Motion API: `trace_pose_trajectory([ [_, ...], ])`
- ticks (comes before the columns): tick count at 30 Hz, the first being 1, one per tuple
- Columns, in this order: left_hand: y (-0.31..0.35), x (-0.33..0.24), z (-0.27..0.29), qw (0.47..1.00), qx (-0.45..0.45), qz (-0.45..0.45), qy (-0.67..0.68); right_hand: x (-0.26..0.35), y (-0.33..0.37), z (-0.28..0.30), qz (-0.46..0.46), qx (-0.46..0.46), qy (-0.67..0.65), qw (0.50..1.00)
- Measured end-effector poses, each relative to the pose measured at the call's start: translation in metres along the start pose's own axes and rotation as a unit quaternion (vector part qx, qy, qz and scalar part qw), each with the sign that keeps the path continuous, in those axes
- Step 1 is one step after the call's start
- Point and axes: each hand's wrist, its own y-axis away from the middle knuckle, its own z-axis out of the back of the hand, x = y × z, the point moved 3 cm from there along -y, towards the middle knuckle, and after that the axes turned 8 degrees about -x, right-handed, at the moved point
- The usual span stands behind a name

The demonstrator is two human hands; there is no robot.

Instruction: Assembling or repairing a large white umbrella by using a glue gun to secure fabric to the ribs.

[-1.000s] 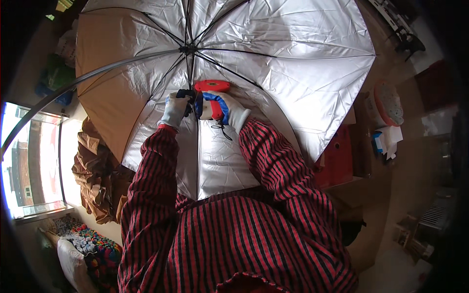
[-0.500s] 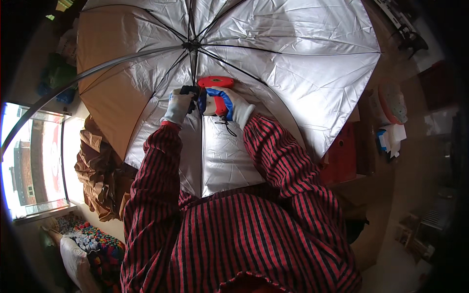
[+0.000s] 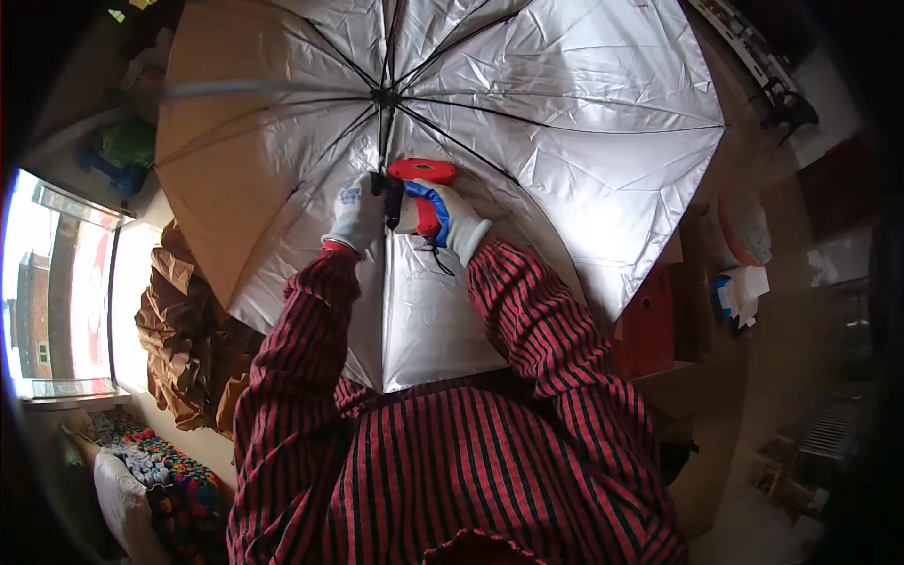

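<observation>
An opened umbrella (image 3: 603, 179) with a silver lining and dark ribs spreads before me, inner side facing up. My right hand (image 3: 456, 218), in a white glove with blue coating, is closed around a red handheld tool (image 3: 421, 170) with a red top, a red grip and a black cord loop hanging below. My left hand (image 3: 356, 215), also gloved, is closed at an umbrella rib (image 3: 383, 151) just left of the tool; its fingertips are mostly hidden. A dark part of the tool's front lies close beside those fingers.
The umbrella's curved shaft (image 3: 226, 89) reaches left from the hub, blurred. Crumpled brown paper (image 3: 179, 348) lies at the left below a bright window (image 3: 61, 282). A red box (image 3: 650, 320) and a pinkish basin (image 3: 742, 226) stand at the right.
The umbrella has turned slightly, its shaft swinging upward at the left. Its hub sits a little further right and lower. My left hand has shifted slightly, while my right still grips the tool.
</observation>
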Motion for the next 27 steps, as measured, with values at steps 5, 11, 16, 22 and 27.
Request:
trace_pose_trajectory([
  [5,-0.069,0.016,0.038,0.972,-0.043,-0.123,-0.196,-0.015,-0.014,-0.004,-0.159,0.199,-0.278,0.926],
  [11,-0.075,0.057,0.060,0.982,-0.110,-0.023,-0.154,0.024,0.017,-0.033,-0.116,0.053,-0.139,0.982],
  [16,0.012,0.006,0.017,0.988,-0.151,-0.013,-0.042,0.031,0.030,-0.007,0.274,-0.175,0.083,0.942],
  [22,0.052,-0.015,-0.014,0.989,0.023,0.074,-0.122,0.033,0.022,0.011,0.199,-0.238,-0.158,0.938],
  [27,0.057,0.016,-0.028,0.985,-0.003,0.070,-0.158,0.063,0.038,0.001,0.238,-0.314,-0.107,0.913],
])
